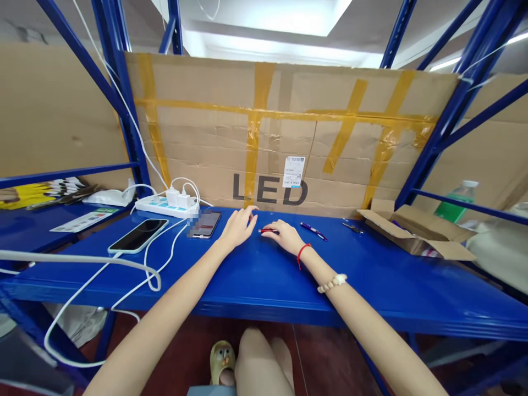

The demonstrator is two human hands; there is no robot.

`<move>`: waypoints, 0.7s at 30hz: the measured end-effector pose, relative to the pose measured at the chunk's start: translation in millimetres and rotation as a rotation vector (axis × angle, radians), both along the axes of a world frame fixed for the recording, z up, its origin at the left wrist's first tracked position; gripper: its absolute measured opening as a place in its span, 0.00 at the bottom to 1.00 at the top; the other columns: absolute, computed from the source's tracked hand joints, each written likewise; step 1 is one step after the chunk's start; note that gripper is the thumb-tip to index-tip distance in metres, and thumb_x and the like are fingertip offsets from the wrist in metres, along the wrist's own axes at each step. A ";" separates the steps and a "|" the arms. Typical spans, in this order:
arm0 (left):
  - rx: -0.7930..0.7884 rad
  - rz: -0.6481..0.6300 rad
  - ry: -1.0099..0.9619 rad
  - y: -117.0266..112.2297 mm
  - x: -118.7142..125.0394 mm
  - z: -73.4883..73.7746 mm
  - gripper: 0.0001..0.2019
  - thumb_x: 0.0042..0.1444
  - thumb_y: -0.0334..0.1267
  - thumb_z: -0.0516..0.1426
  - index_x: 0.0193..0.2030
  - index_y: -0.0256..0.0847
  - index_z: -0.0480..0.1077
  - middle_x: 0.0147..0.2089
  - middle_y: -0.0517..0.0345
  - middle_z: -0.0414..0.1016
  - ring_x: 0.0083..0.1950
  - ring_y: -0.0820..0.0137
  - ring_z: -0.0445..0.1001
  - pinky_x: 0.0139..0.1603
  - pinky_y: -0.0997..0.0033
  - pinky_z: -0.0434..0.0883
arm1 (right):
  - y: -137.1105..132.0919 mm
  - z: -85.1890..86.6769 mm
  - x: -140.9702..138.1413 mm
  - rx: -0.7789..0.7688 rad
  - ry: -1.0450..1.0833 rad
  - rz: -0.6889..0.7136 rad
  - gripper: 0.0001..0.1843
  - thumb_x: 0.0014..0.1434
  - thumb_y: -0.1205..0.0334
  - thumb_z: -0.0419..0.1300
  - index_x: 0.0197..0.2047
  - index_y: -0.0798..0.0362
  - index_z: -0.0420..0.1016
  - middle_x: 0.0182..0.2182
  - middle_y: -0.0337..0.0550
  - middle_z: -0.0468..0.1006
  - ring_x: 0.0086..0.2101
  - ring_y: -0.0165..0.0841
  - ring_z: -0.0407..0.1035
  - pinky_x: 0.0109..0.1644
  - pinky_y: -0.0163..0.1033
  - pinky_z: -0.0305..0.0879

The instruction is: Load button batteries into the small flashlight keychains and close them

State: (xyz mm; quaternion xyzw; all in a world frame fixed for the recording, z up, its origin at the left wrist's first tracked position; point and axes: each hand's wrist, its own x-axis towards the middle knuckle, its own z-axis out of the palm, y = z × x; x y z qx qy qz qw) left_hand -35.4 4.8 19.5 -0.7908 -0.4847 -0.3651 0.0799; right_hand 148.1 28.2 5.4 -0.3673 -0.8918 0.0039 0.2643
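Note:
Both my forearms reach over a blue metal shelf top (247,280). My left hand (238,226) is open above the shelf, its fingers apart and nothing in them, just right of a dark phone (205,225). My right hand (285,235) is closed over a slim red pen (267,230), whose end sticks out left of the fingers. Right of that hand lies a purple pen (314,231), set at a slant. Farther right is a small dark slim item (353,227) whose kind I cannot make out.
A large taped cardboard box (206,148) marked LED stands along the back. On the left are a white power strip (159,207), a light-cased phone (138,236) and looping white cables (82,297). An open small carton (412,228) sits at the right, between blue uprights.

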 end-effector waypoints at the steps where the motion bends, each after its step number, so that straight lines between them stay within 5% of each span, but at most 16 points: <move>1: 0.009 0.010 -0.022 -0.6 -0.3 1.0 0.13 0.61 0.39 0.43 0.50 0.41 0.60 0.38 0.56 0.72 0.41 0.67 0.69 0.46 0.66 0.62 | 0.0 0.1 -0.4 0.008 0.002 0.002 0.19 0.60 0.47 0.48 0.41 0.47 0.75 0.38 0.40 0.77 0.37 0.33 0.66 0.47 0.39 0.58; 9: -0.368 -0.012 -0.458 12.4 2.3 -8.9 0.15 0.60 0.46 0.42 0.45 0.42 0.63 0.35 0.57 0.73 0.39 0.69 0.71 0.42 0.68 0.65 | -2.6 1.5 -0.8 0.007 0.062 -0.030 0.18 0.60 0.47 0.49 0.41 0.47 0.74 0.36 0.41 0.76 0.38 0.33 0.66 0.41 0.37 0.60; 15: -0.798 -0.213 -0.931 21.0 23.5 9.0 0.26 0.60 0.49 0.33 0.46 0.38 0.64 0.44 0.50 0.74 0.41 0.69 0.73 0.37 0.71 0.66 | -1.4 4.3 0.8 0.013 0.107 -0.046 0.16 0.61 0.52 0.49 0.40 0.49 0.74 0.35 0.41 0.75 0.38 0.33 0.67 0.41 0.37 0.61; 21: -0.772 -0.159 -1.080 18.5 32.0 1.3 0.25 0.59 0.49 0.35 0.45 0.36 0.65 0.45 0.49 0.74 0.44 0.70 0.73 0.36 0.74 0.66 | -4.9 6.9 0.1 0.025 0.144 -0.047 0.16 0.62 0.52 0.47 0.41 0.48 0.74 0.36 0.41 0.75 0.38 0.33 0.68 0.41 0.36 0.61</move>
